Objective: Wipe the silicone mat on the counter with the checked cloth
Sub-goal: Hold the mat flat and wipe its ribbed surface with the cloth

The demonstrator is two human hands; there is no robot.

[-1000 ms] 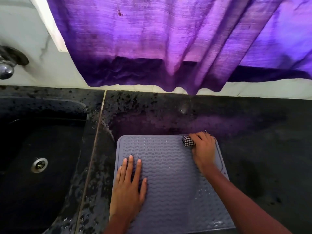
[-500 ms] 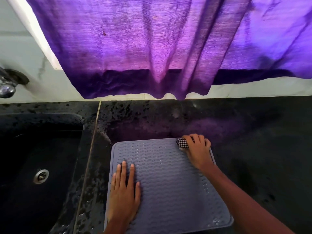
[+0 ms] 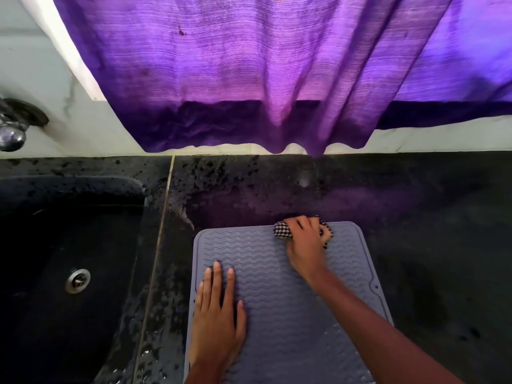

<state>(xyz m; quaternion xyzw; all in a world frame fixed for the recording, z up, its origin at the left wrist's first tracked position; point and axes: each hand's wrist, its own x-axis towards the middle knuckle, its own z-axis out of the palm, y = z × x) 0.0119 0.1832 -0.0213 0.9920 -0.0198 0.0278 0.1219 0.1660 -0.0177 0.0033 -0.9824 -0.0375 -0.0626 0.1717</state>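
Observation:
A grey silicone mat [image 3: 279, 309] with wavy ridges lies on the black counter [image 3: 415, 234]. My right hand [image 3: 304, 245] grips the bunched black-and-white checked cloth [image 3: 282, 230] at the mat's far edge, a little right of the middle. The cloth sticks out on both sides of my fingers. My left hand [image 3: 219, 314] rests flat on the mat's near left part, fingers straight and together. Water drops shine on the mat's near right corner.
A black sink [image 3: 69, 273] with a metal drain [image 3: 77, 280] sits left of the mat. A metal tap [image 3: 13, 128] juts from the wall at far left. A purple curtain [image 3: 263, 73] hangs over the counter's back edge. The counter is wet near the sink.
My right hand has slid the cloth leftward along the mat's far edge, from near the right corner toward the middle. My left hand stays pressed flat on the mat.

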